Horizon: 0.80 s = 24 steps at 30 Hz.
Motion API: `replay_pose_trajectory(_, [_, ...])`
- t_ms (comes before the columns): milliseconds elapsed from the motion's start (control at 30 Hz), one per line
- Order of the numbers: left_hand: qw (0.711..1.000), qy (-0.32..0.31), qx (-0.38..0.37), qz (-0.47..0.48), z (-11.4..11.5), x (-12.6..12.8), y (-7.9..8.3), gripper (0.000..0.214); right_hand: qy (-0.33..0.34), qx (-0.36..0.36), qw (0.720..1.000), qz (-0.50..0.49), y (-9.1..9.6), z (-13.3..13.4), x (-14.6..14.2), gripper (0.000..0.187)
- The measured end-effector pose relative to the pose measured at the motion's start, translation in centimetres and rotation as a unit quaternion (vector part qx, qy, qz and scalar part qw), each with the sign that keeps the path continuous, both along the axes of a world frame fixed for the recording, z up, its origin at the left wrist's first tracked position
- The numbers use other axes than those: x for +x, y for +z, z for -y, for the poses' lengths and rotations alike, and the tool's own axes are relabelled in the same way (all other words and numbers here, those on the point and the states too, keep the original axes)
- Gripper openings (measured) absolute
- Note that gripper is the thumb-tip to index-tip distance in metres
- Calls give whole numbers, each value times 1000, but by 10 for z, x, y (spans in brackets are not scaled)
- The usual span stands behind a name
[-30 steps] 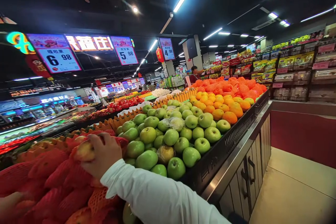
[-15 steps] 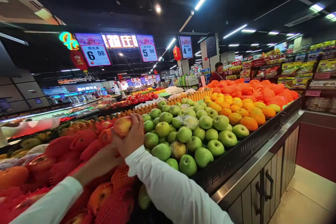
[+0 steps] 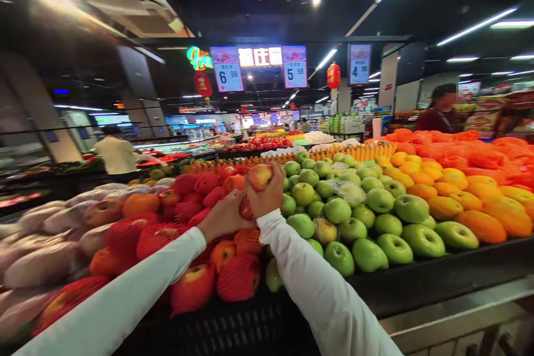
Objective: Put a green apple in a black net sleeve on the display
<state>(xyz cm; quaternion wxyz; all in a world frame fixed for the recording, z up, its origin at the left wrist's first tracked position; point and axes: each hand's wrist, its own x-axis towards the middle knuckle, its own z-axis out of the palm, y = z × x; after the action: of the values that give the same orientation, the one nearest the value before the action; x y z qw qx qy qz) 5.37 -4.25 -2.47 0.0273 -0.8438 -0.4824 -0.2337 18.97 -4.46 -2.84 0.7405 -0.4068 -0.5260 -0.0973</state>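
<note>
My right hand (image 3: 270, 192) is closed round a red-and-yellow apple (image 3: 260, 176) and holds it up above the fruit display. Right beside it, my left hand (image 3: 223, 215) curls its fingers around a rounded red apple (image 3: 246, 208), mostly hidden between the two hands. The hands touch or nearly touch. Beneath them lie red apples (image 3: 238, 278) in red and orange foam nets. Just right of my right hand sits a heap of green apples (image 3: 337, 209).
Oranges (image 3: 444, 203) and orange-netted fruit (image 3: 434, 147) fill the right side. Pale wrapped fruit (image 3: 44, 264) lies at left. A black crate edge (image 3: 217, 328) runs along the front. One person (image 3: 440, 111) stands behind at right, another (image 3: 114, 153) at far left.
The view has turned left, so the display appears shifted right and pale wrapped fruit and a second person show. My right hand still grips the apple; my left hand stays close beside it.
</note>
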Motion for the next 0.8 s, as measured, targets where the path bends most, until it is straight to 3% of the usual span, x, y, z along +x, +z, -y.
replay_pose_trajectory(100, [996, 45, 62, 32, -5, -28, 30, 76, -14, 29, 999, -4, -1, -4, 0, 65])
replay_pose_trajectory(233, [966, 221, 122, 51, -15, -79, 59, 79, -12, 50, 999, 9, -1, -6, 0, 65])
replay_pose_trajectory(300, [944, 307, 115, 34, -20, -106, 60, 83, -11, 66, 998, 3, -1, -7, 0, 65])
replay_pose_trajectory(400, [920, 382, 84, -11, -27, -143, 45, 87, -17, 82, 996, -11, 0, -10, 1, 67])
replay_pose_trajectory(500, [908, 415, 21, -58, -34, -170, 26, 92, -18, 98, 995, -12, -1, -12, 1, 67])
replay_pose_trajectory(600, [908, 407, -46, -90, -45, -183, 15, 99, -18, 107, 994, -7, -3, -14, 1, 66])
replay_pose_trajectory(700, [920, 373, -68, -100, -58, -184, 16, 101, -21, 107, 994, -15, -3, -15, 1, 68])
replay_pose_trajectory(800, [931, 348, -68, -91, -66, -182, 24, 81, -19, 109, 991, -71, 0, -17, 4, 71])
